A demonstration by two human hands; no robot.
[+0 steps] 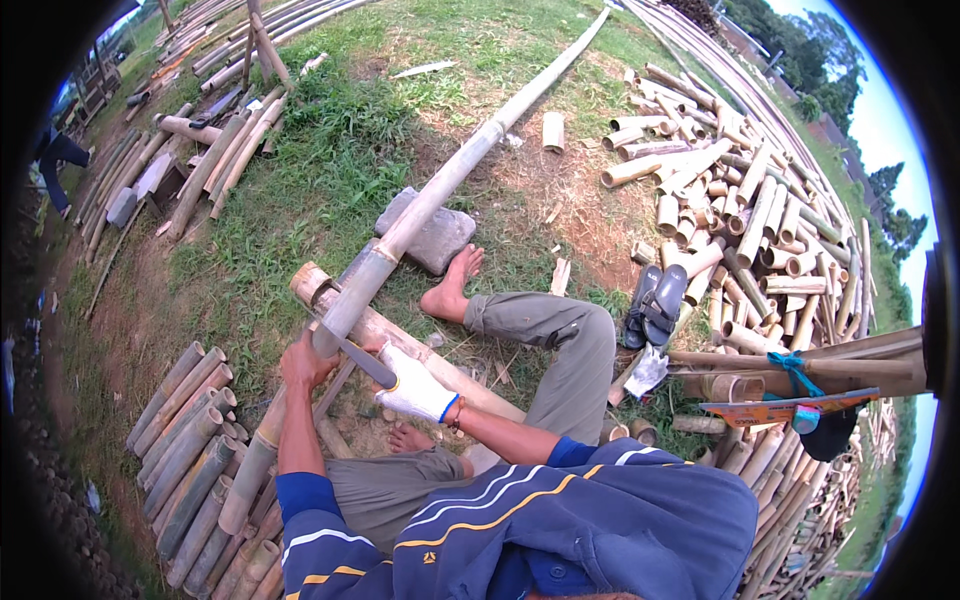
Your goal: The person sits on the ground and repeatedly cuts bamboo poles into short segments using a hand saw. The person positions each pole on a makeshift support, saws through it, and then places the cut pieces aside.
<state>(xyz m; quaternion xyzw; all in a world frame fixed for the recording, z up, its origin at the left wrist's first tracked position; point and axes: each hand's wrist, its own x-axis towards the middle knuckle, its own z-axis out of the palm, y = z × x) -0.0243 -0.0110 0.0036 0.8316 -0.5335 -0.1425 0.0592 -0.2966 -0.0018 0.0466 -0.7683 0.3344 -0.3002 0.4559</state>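
Note:
A long bamboo pole [440,190] stretches from between my hands toward the far grass. Near me it rests across a thicker notched bamboo log [385,335], and farther out it passes over a grey stone [445,235]. My bare left hand [304,362] is closed round the pole's near end. My right hand [415,388], in a white glove, is closed on a dark, flat, knife-like tool [368,364]. The tool's narrow end lies against the pole close to my left hand; its exact kind is unclear, and the glove covers its grip.
Cut bamboo pieces lie in a big heap [750,210] at right and a stack [195,450] at lower left. Dark sandals [655,305] lie near my knee. A bamboo rack with blue string [795,370] stands at right. My bare foot [455,285] is beside the stone. Another person [62,160] is far left.

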